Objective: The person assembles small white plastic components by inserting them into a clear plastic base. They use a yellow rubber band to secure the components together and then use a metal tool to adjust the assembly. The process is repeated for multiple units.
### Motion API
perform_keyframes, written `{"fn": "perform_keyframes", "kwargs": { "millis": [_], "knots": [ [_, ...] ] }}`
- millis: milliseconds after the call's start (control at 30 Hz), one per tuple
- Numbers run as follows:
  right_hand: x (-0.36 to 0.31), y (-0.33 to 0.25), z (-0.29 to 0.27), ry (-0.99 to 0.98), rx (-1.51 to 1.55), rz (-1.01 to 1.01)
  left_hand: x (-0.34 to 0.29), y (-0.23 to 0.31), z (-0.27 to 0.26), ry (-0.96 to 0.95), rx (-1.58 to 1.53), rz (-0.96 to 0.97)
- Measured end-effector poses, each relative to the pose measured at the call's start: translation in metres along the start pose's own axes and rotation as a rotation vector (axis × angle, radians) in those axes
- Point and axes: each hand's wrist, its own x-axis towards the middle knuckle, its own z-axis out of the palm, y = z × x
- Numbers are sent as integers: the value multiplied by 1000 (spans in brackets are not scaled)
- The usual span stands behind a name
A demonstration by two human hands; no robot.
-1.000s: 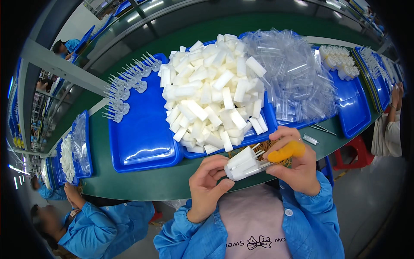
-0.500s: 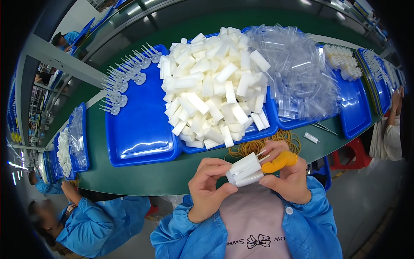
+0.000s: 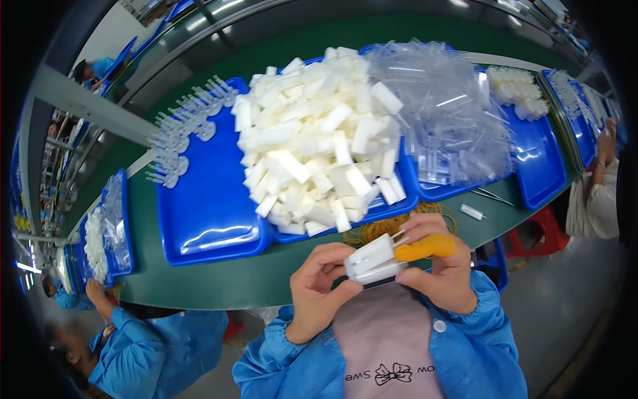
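Note:
In front of my chest, both hands hold a small bundle of clear plastic cases with white foam blocks inside point(image 3: 373, 258). My left hand point(image 3: 320, 287) grips its left end between thumb and fingers. At the other end, my right hand point(image 3: 438, 266) pinches the bundle, with an orange finger cot point(image 3: 425, 247) on one finger. Thin white stems stick out near that finger. Just beyond my hands lies a pile of yellow-brown rubber bands point(image 3: 380, 230), partly hidden. Past it, white foam blocks point(image 3: 312, 149) are heaped on a blue tray.
Left of the heap, a blue tray point(image 3: 209, 213) bears clear stemmed pieces point(image 3: 174, 163). Clear plastic cases point(image 3: 458, 126) fill another tray to the right. Tweezers point(image 3: 492, 197) and one filled case point(image 3: 472, 212) lie on the green table point(image 3: 199, 286). Co-workers sit at both sides.
The bundle has turned a little in my fingers, so the cases show at a different angle. My view has shifted slightly. Both hands keep their hold.

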Motion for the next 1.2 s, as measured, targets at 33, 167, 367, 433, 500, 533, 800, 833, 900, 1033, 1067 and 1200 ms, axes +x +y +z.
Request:
{"fn": "perform_keyframes", "kwargs": {
  "millis": [33,167,367,433,500,533,800,833,900,1033,1067,1200],
  "knots": [
    [1,0,-8,25,-3,40,-1,-3,1,20,-53,-39],
    [-6,0,-53,244,-143,207,-3,-5,-3,74,-109,-50],
    [-48,36,-105,263,-880,277,1,-5,6,149,-106,-100],
    [-54,49,-97,278,-986,271,1,-5,5,133,-124,-104],
    [-56,44,-91,304,-882,300,-1,-5,5,117,-137,-111],
    [-58,42,-86,339,-764,322,-2,-5,5,112,-140,-114],
    [-25,0,-55,228,130,181,-3,-1,14,-68,-37,-90],
    [-23,-2,-56,181,147,152,-3,1,15,-79,-5,-76],
    [-22,-3,-57,154,176,132,-3,3,16,-102,60,-48],
    [-16,-8,-49,201,369,190,-3,4,17,-152,156,16],
    [-16,-8,-47,201,420,204,-3,5,19,-157,165,19],
    [-18,-9,-38,150,489,251,-5,9,20,-166,253,26]
  ]
}}
